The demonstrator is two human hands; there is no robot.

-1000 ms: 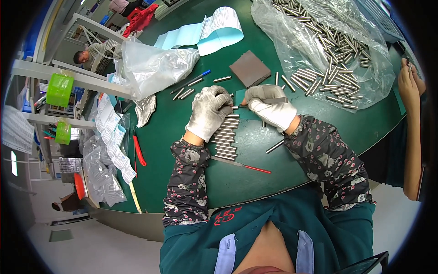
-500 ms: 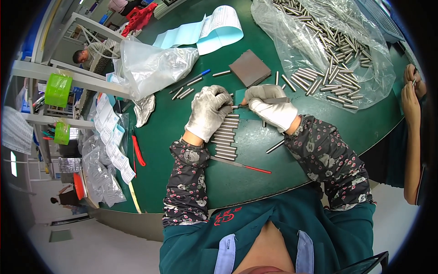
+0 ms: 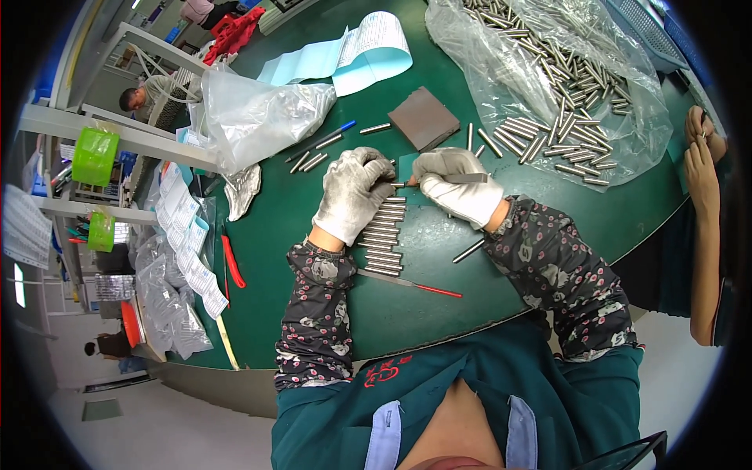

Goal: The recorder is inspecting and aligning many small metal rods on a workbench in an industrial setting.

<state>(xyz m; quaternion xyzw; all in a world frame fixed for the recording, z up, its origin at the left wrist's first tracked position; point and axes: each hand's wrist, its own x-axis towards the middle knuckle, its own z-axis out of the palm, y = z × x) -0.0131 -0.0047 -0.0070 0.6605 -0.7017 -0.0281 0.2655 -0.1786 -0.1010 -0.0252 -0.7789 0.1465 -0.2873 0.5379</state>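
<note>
My left hand (image 3: 352, 192), in a white work glove, is closed on a short steel pin (image 3: 399, 185), whose end shows beyond its fingertips. Opposite it, my right hand (image 3: 460, 188), also gloved, grips a narrow flat grey bar (image 3: 467, 178). The fingers of that hand meet the pin's end; the bar's front part is hidden by the glove. Below the left fingers lies a column of steel pins (image 3: 381, 236) side by side. Under its lower end rests a thin red-handled file (image 3: 411, 283). A single loose pin (image 3: 468, 251) sits by my right sleeve.
Behind my hands is a brown square block (image 3: 424, 119). A plastic bag (image 3: 501, 86) with many steel pins spreads at the far right. Folded blue-white paper (image 3: 368, 59), a clear bag (image 3: 262, 110) and red-handled pliers (image 3: 232, 262) lie leftward. Another person's hands (image 3: 699, 149) are at the right edge.
The whole view has shifted slightly. Both hands stay together at the pin, with only a small change in the right hand's pose.
</note>
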